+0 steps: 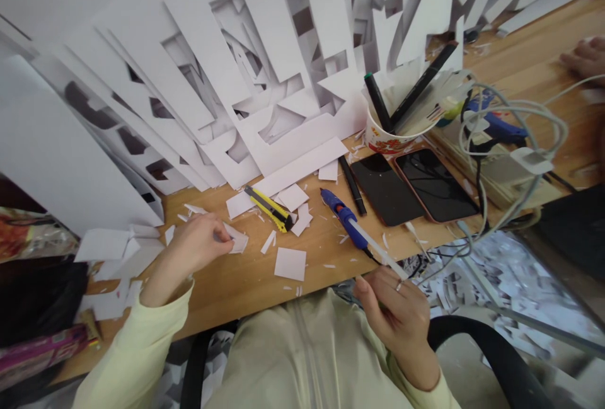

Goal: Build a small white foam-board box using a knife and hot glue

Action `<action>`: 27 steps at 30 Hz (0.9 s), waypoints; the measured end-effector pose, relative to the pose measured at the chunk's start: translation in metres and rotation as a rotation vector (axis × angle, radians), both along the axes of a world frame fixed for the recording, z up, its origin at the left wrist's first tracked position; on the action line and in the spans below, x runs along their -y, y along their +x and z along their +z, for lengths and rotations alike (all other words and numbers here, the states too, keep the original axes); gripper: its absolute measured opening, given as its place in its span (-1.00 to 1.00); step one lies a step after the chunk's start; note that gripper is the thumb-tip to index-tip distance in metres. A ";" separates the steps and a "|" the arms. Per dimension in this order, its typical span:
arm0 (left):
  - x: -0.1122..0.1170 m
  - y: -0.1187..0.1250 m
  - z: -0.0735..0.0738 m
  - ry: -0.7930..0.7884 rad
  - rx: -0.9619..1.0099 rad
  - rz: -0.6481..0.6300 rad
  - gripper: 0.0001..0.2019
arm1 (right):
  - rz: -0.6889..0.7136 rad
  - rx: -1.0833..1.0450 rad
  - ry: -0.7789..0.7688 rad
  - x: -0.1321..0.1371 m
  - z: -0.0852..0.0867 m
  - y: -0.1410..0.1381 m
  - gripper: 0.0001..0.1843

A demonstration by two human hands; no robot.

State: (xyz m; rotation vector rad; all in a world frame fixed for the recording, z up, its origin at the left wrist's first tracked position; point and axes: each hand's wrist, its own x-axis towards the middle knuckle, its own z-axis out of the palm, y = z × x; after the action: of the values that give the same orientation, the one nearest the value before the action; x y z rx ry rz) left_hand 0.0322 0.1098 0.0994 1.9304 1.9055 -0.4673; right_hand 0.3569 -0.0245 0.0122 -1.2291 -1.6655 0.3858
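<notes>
My left hand (198, 245) is closed in a pinch at a small white card piece (240, 240) on the wooden table. My right hand (399, 311) is curled by the table's front edge; whatever lies inside its fingers is hidden. Just beyond it lies a blue glue gun (344, 217), its translucent glue stick (375, 248) reaching back towards that hand. Between my hands are a square white card (290, 264), a yellow box cutter (270, 208) and several loose white scraps (292, 196).
Tall white cut-out panels (283, 62) stand along the back. A paper cup (392, 138) holds markers. Two phones (437, 185) and a black pen (352, 185) lie before it. Tangled white cables (515, 113) cover the right side. Another person's hand (586, 56) rests at far right.
</notes>
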 end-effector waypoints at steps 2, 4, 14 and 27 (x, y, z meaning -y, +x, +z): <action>0.000 -0.001 -0.002 0.019 0.000 -0.004 -0.83 | 0.000 0.009 -0.004 0.000 -0.001 0.001 -0.68; 0.001 -0.002 -0.002 0.022 0.013 -0.004 -0.83 | -0.003 0.019 -0.004 -0.001 -0.002 0.002 -0.68; 0.000 -0.006 -0.001 -0.001 0.061 0.009 -0.82 | 0.002 0.013 -0.012 -0.002 -0.005 0.002 -0.68; 0.002 -0.002 -0.001 0.018 0.072 0.027 -0.84 | 0.031 0.011 -0.020 -0.003 -0.006 0.001 -0.67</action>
State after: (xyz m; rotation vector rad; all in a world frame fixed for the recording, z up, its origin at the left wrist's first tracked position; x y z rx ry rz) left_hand 0.0303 0.1079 0.0985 1.9040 1.8945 -0.3688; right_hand 0.3583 -0.0212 0.0067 -1.2235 -1.6957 0.4161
